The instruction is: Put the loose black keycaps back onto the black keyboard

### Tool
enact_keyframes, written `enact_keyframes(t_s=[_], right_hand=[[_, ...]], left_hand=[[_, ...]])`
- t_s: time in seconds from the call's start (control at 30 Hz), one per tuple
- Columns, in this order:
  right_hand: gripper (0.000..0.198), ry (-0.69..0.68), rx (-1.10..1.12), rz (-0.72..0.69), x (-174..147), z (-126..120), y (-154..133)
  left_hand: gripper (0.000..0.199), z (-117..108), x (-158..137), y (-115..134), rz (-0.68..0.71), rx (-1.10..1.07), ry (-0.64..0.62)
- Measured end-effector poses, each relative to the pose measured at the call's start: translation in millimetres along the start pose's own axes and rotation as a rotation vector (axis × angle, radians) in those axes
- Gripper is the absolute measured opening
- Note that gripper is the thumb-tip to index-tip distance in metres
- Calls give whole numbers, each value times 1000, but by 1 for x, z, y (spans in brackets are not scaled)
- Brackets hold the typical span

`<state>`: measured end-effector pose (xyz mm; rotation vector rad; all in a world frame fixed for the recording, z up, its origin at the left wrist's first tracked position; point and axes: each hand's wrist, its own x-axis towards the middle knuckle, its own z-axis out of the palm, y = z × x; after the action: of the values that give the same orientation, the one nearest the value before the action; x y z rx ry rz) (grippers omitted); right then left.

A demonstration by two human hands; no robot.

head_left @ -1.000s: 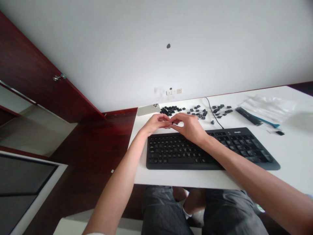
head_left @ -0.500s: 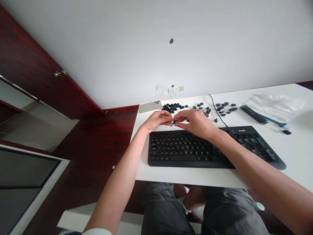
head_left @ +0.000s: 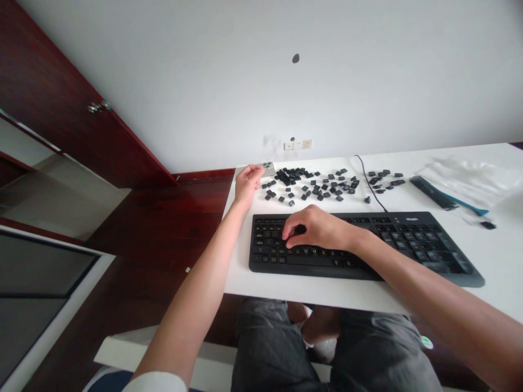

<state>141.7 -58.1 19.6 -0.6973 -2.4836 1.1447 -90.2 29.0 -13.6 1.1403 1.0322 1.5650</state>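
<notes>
The black keyboard (head_left: 310, 269) lies along the front of the white table, with bare key spots in its left block. Over that left block, my right hand (head_left: 316, 228) is bent down, thumb and forefinger closed at the keys on a small black keycap that is mostly lost against the dark board. My left hand (head_left: 246, 185) is raised at the table's left edge, beside the phone, its fingers curled together. Whatever it may hold is hidden. Many loose black keycaps (head_left: 324, 188) are scattered behind the keyboard, with a denser heap (head_left: 291, 175) near the phone.
A pale phone (head_left: 267, 169) lies at the back left. The keyboard's cable (head_left: 371, 188) runs back between the keycaps. To the right are a dark brush-like tool (head_left: 433, 192), a blue strip (head_left: 469, 206), a clear plastic bag (head_left: 474, 177) and a small black piece (head_left: 488, 225).
My hands have parted from where they met above the keyboard's back edge. The right has come down onto the keys; the left has moved back and left toward the phone.
</notes>
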Motion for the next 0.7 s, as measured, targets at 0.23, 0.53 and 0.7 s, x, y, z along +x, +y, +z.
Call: enact_keyframes(t_s=[0.23, 0.53, 0.7], right_hand=[[6, -21, -97, -60, 1, 4, 0], [11, -15, -282, -137, -1, 11, -2], [14, -65, -401, -125, -6, 12, -12]], left_hand=[[31, 5, -2, -1, 50, 26, 68], [37, 9, -5, -2, 48, 34, 48], [34, 9, -6, -1, 52, 51, 61]])
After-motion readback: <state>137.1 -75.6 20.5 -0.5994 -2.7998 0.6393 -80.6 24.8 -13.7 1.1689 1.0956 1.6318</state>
